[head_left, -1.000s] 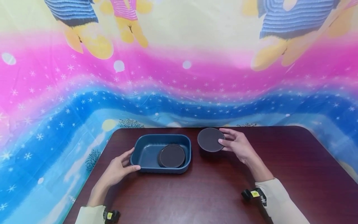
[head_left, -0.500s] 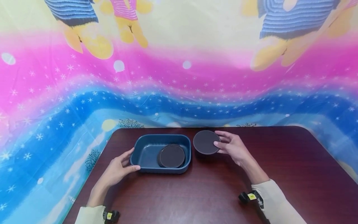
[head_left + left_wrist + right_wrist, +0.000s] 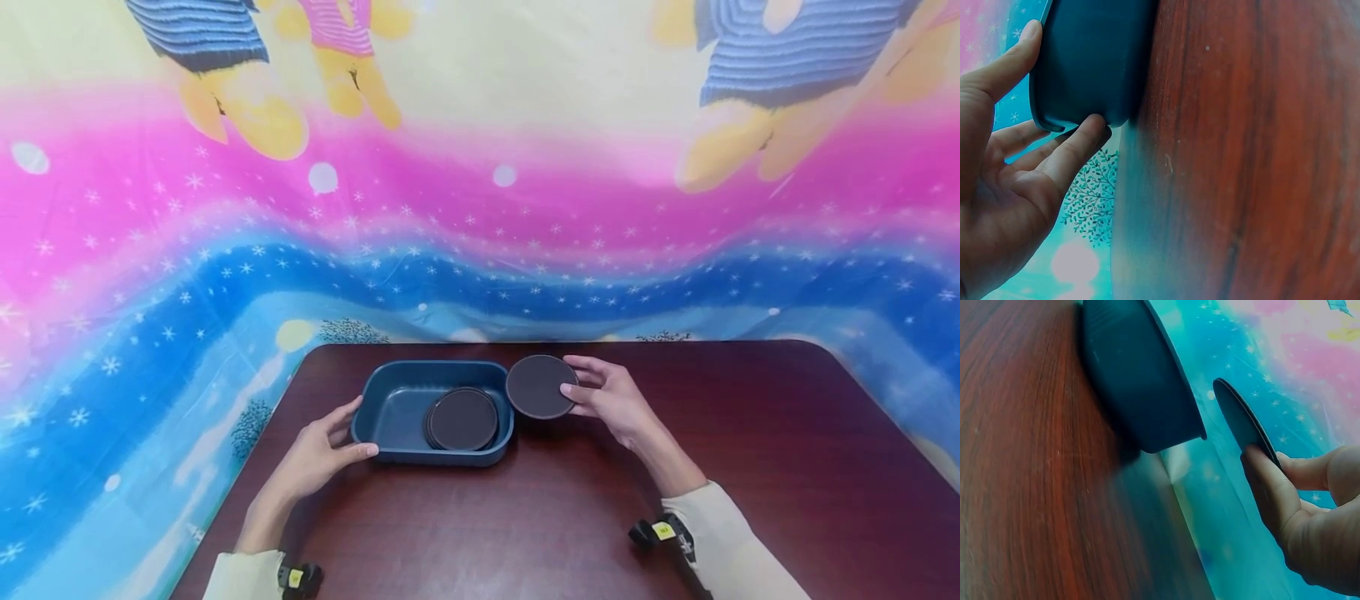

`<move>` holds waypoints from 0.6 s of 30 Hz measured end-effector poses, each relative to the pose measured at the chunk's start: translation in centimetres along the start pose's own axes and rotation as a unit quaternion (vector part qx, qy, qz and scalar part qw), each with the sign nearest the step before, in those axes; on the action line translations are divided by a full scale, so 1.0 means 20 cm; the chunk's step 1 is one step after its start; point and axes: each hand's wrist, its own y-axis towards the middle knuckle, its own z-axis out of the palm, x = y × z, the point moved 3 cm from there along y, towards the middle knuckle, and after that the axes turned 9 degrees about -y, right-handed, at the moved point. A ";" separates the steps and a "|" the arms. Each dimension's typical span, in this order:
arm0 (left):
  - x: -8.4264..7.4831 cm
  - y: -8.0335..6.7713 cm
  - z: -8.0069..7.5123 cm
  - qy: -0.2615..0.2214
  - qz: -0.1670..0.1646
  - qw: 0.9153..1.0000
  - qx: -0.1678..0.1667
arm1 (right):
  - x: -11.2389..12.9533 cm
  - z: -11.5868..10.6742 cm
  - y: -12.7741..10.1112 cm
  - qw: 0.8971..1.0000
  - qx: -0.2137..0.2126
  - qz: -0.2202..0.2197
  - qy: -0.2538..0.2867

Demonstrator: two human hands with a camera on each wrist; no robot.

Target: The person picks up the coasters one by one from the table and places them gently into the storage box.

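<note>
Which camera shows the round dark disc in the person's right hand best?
The head view: the disc shows its full round face. The right wrist view shows it edge-on; the left wrist view misses it.

From my remote seat, the bench [image 3: 570,517] reads as dark reddish wood grain with a smooth, slightly glossy finish. On it, the blue tray [image 3: 390,392] looks like smooth plastic with a soft sheen. The dark disc [image 3: 536,386] just right of the tray looks matt, like the stack of discs [image 3: 461,419] inside it. Behind the bench, the printed backdrop [image 3: 480,233] looks like thin, shiny, wrinkled sheeting.
</note>
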 end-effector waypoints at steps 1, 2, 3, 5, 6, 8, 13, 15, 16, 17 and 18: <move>0.00 0.00 0.00 0.000 0.001 1.000 -0.001 | 0.00 0.01 0.00 1.000 0.001 -0.001 0.000; 0.00 0.00 0.00 -0.002 0.001 1.000 -0.001 | 0.00 0.01 0.01 1.000 0.002 -0.001 0.000; 0.00 0.00 0.00 -0.001 0.001 1.000 -0.001 | 0.00 0.02 0.01 1.000 0.003 -0.001 0.001; 0.00 0.00 0.00 0.000 -0.001 1.000 -0.001 | 0.00 0.04 0.01 1.000 0.007 -0.001 0.000; 0.00 0.00 0.00 -0.001 -0.003 1.000 -0.002 | 0.00 0.05 0.02 1.000 0.008 -0.001 0.000; 0.00 0.00 0.00 -0.001 -0.009 1.000 -0.003 | 0.00 0.06 0.02 1.000 0.010 -0.001 -0.001; 0.01 0.00 0.00 -0.002 -0.015 1.000 -0.003 | 0.01 0.10 0.03 1.000 0.013 -0.003 0.001; 0.01 0.00 0.00 -0.001 -0.013 1.000 -0.003 | 0.01 0.11 0.04 1.000 0.014 -0.004 0.001; 0.01 0.00 0.00 0.000 -0.011 1.000 -0.001 | 0.01 0.11 0.04 1.000 0.015 -0.004 0.001; 0.01 0.01 0.00 -0.001 -0.012 1.000 -0.002 | 0.02 0.12 0.04 1.000 0.015 -0.004 0.000; 0.01 0.01 0.00 -0.001 -0.012 1.000 -0.003 | 0.02 0.12 0.05 1.000 0.015 -0.003 -0.001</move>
